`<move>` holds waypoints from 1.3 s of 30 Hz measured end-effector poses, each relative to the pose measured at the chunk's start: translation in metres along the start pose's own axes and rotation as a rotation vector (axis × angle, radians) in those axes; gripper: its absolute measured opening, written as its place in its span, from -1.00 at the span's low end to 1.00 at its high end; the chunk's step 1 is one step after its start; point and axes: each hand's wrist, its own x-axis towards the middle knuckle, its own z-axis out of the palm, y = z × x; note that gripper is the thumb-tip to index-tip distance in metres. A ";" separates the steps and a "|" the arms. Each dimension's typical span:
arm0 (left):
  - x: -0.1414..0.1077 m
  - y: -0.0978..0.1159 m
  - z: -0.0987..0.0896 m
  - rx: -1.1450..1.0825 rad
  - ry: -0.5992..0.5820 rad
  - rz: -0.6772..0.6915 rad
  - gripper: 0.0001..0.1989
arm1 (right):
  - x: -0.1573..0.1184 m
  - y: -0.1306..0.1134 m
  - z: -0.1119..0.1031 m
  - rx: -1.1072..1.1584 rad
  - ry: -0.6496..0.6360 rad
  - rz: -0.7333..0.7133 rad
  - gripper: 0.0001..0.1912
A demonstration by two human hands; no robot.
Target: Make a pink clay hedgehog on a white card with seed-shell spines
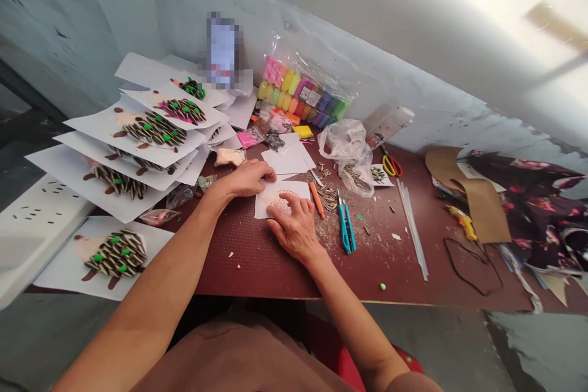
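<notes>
A small white paper [260, 209] lies on the table under my hands. On it is a pale, flat, textured patch [278, 199], partly hidden by my fingers; it looks like clay. My left hand [248, 179] rests palm-down at the paper's upper left edge, fingers stretched out and close together. Over the patch, my right hand [296, 226] touches down with fingers apart. Just right of it lie an orange pen-like stick [316, 201], a pile of striped sunflower seeds [329, 197] and a teal utility knife [346, 226]. More blank paper [289, 154] sits behind.
Left, stacked sheets [151, 128] carry seed-covered hedgehogs; another hedgehog sheet [108, 254] lies in front, beside a white power strip [37, 226]. Behind stand a bag of coloured clay [303, 92] and a phone [223, 52]. Scissors [392, 165], clear strips [413, 233] and patterned cloth [533, 202] are rightward.
</notes>
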 end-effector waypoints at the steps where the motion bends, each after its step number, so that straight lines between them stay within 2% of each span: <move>1: 0.000 0.000 0.000 0.004 0.002 0.001 -0.57 | 0.000 0.000 0.000 0.001 -0.007 -0.008 -0.72; 6: 0.000 0.001 -0.001 0.011 -0.004 -0.004 -0.57 | 0.001 -0.001 0.000 -0.004 -0.025 0.003 -0.73; 14: -0.001 0.004 -0.003 0.008 -0.015 -0.028 -0.57 | 0.001 -0.001 0.002 0.020 0.043 0.071 -0.63; 19: -0.002 0.005 -0.004 0.009 -0.020 -0.032 -0.57 | 0.002 0.000 0.003 0.039 0.030 0.096 -0.67; 24: -0.003 0.006 -0.004 0.004 -0.016 -0.032 -0.57 | 0.002 -0.001 0.005 0.049 0.064 0.083 -0.63; 29: -0.004 0.006 -0.007 -0.006 -0.028 -0.027 -0.58 | 0.000 0.003 0.006 0.086 0.136 0.055 -0.73; 33: -0.004 0.005 -0.008 -0.013 -0.035 -0.025 -0.58 | -0.003 0.011 0.009 0.116 0.228 0.185 -0.80; 35: -0.004 0.004 -0.008 -0.019 -0.036 -0.023 -0.58 | -0.005 0.014 0.010 0.116 0.230 0.213 -0.80; 39: -0.004 0.002 -0.006 -0.028 -0.026 -0.019 -0.60 | -0.006 0.014 0.008 0.119 0.202 0.148 -0.77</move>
